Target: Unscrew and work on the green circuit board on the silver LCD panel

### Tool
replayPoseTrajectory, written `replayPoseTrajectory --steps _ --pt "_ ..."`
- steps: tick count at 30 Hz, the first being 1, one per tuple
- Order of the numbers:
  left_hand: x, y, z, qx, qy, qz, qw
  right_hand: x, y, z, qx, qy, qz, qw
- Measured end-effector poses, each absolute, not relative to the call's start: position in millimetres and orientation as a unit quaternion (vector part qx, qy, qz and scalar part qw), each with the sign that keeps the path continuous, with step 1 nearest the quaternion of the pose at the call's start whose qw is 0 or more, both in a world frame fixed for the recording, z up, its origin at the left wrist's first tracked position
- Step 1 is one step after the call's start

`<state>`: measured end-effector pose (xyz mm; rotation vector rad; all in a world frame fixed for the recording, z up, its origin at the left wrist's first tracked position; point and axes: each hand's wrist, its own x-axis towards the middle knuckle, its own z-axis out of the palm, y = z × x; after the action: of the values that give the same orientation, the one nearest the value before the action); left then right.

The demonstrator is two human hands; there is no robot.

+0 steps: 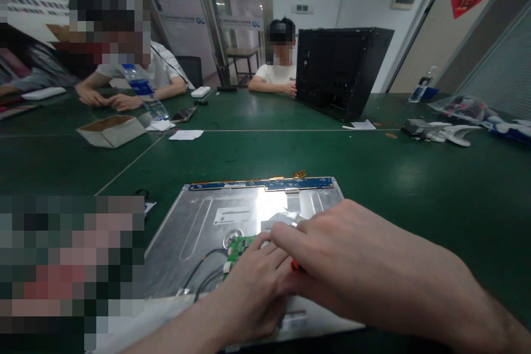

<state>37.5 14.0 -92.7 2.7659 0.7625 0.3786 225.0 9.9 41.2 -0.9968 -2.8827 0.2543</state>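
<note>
Over the metal panel [166, 265] on the desk [249, 149], the left hand [259, 282] and right hand [348, 249] are held touching, fingers bunched by the green board [238, 246]. What is gripped cannot be told, though a red piece [295, 265] is glimpsed between them. The board could be bent by uneven pressure, or the cables [203, 260] snagged by the left wrist. Beyond the panel's far edge, lined by a blue strip [311, 183], room for moving is offered.

The flat, silvery metal panel [170, 243] lies toward the desk's [257, 155] near edge, blue strip [232, 185] farthest from me; my left hand [257, 287] partly hides its green board [239, 244].
</note>
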Motion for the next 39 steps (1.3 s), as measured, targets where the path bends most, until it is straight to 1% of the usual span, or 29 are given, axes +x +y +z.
replayPoseTrajectory --steps 6,11,18,21,25,29,39 --pt "36.9 14.8 -91.8 0.944 0.270 0.128 0.139 226.0 9.0 41.6 -0.315 -0.944 0.090 0.041" --pt "36.2 15.2 -97.3 0.946 0.270 0.136 0.116 225.5 6.1 45.0 -0.305 -0.946 0.108 0.035" --pt "35.8 12.9 -97.0 0.943 0.261 0.150 0.140 225.2 8.5 43.2 -0.337 -0.936 0.091 0.037" --pt "35.4 11.5 -96.4 0.943 0.272 0.143 0.127 224.8 9.3 42.2 -0.325 -0.942 0.074 0.042" --pt "35.2 10.5 -100.3 0.941 0.266 0.179 0.108 223.7 8.2 42.8 -0.321 -0.944 0.075 0.038" --pt "35.6 11.8 -99.5 0.944 0.271 0.150 0.111 223.8 7.3 42.2 -0.317 -0.943 0.091 0.042" --pt "35.1 13.0 -97.8 0.943 0.268 0.144 0.135 223.2 8.0 43.1 -0.330 -0.939 0.085 0.039"
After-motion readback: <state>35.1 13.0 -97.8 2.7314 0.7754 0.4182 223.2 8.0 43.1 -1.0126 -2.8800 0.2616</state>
